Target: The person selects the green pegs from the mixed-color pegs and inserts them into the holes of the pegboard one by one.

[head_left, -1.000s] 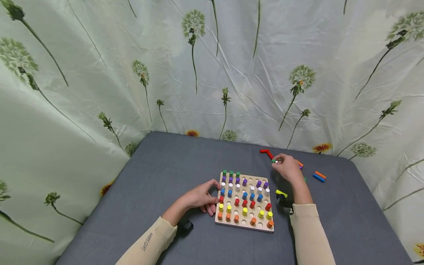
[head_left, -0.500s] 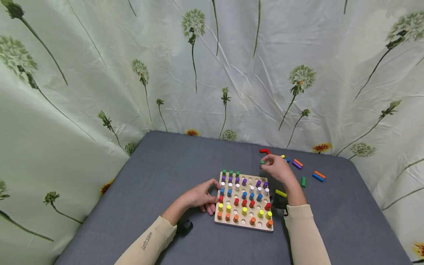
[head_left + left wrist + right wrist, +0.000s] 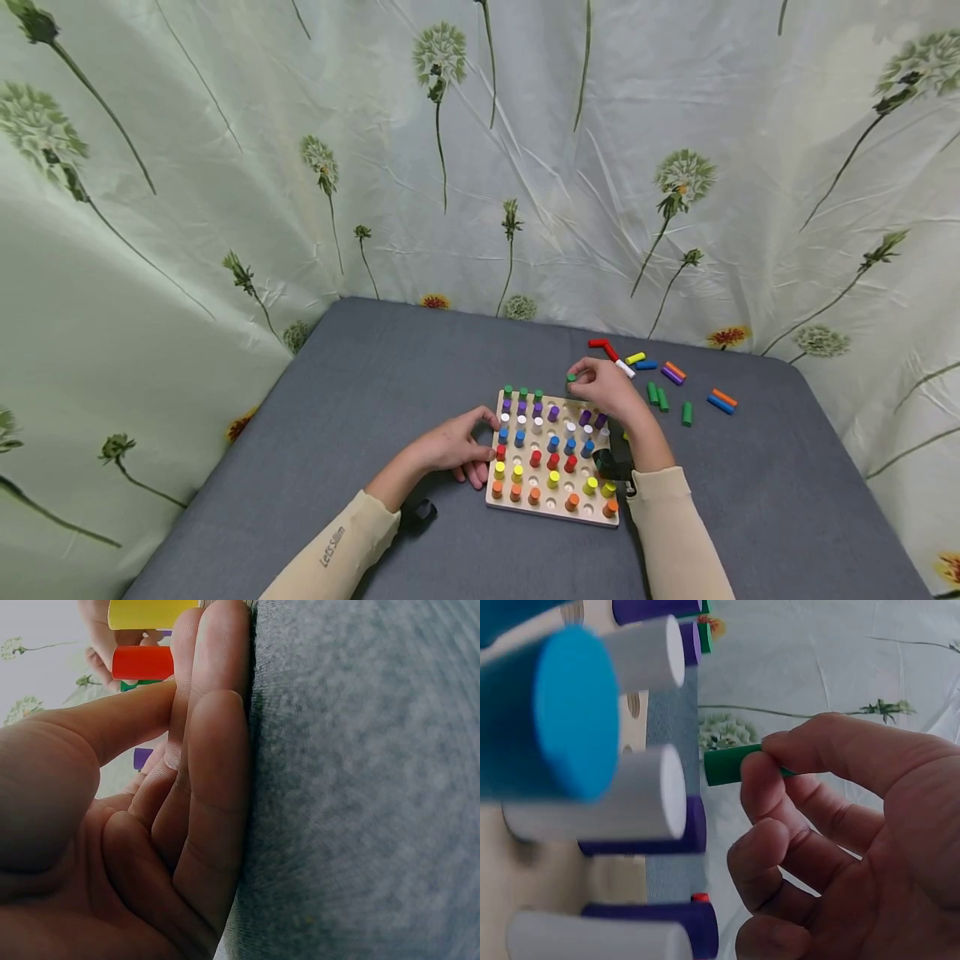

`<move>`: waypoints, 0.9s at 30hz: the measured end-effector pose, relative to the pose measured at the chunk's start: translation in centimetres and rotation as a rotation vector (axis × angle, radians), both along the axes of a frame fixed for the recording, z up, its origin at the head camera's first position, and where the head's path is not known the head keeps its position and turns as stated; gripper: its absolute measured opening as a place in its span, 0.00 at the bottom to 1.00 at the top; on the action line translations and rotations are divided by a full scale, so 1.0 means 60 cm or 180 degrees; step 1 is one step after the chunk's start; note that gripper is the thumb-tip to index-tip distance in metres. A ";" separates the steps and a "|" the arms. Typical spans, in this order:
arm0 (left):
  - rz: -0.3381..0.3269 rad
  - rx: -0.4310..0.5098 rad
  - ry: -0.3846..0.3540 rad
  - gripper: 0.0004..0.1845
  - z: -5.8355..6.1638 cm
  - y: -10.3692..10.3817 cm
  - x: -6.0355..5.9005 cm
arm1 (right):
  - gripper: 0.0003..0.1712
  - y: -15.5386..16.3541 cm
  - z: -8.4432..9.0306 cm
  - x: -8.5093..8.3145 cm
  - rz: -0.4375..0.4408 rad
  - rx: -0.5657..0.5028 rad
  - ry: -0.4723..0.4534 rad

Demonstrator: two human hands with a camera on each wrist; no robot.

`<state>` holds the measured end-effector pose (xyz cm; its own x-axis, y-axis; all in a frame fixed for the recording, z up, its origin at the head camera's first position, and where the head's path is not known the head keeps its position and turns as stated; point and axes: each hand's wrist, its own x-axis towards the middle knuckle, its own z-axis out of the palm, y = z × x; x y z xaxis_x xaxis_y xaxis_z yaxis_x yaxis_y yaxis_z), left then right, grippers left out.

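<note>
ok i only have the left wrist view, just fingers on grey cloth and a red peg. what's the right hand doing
Observer: The right hand pinches a green peg between thumb and fingertip.
Operator: where is it
Observer: Over the far edge of the wooden pegboard, near the green row's empty holes.
Operator: any spare pegs left
Observer: Yes, loose pegs lie on the table beyond the board, to its right.
</note>
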<state>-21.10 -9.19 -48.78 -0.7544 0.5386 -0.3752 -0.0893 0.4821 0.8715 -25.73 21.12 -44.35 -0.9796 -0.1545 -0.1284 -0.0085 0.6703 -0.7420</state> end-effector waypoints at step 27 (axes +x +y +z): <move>0.0032 -0.0078 -0.0028 0.18 -0.003 0.001 -0.004 | 0.13 -0.028 -0.018 -0.004 0.0404 0.0212 -0.0250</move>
